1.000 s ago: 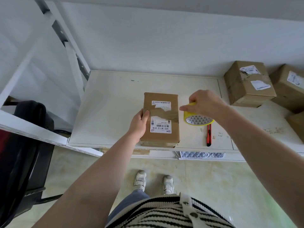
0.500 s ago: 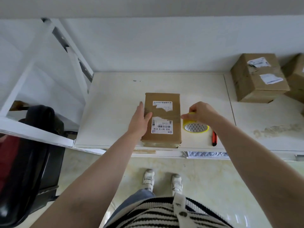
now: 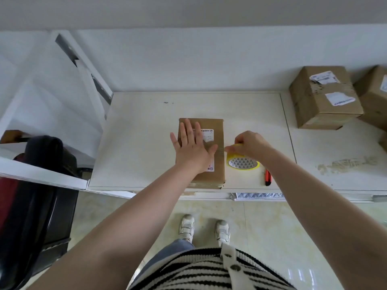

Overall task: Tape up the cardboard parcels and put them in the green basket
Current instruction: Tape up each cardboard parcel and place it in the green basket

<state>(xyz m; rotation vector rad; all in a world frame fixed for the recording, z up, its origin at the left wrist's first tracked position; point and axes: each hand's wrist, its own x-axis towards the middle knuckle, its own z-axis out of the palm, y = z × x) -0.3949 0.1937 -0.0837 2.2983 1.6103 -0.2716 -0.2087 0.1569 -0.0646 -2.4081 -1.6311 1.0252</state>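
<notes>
A flat cardboard parcel (image 3: 215,172) with white labels lies near the front edge of the white table (image 3: 142,143). My left hand (image 3: 191,146) lies flat on its top, fingers straight and spread, pressing down. Just right of the parcel my right hand (image 3: 250,143) grips a yellow tape roll (image 3: 243,163), which stands against the parcel's right side. A strip of clear tape seems to run from the roll onto the parcel's top. The green basket is out of view.
An orange utility knife (image 3: 267,177) lies right of the tape roll. Cardboard boxes (image 3: 324,99) are stacked at the back right, with another box (image 3: 374,97) at the frame edge. A black chair (image 3: 35,195) stands to the left, below a white shelf frame (image 3: 88,80).
My left hand has moved from the parcel's left edge onto its top and now lies flat. The right hand has brought the tape roll down against the parcel's right side.
</notes>
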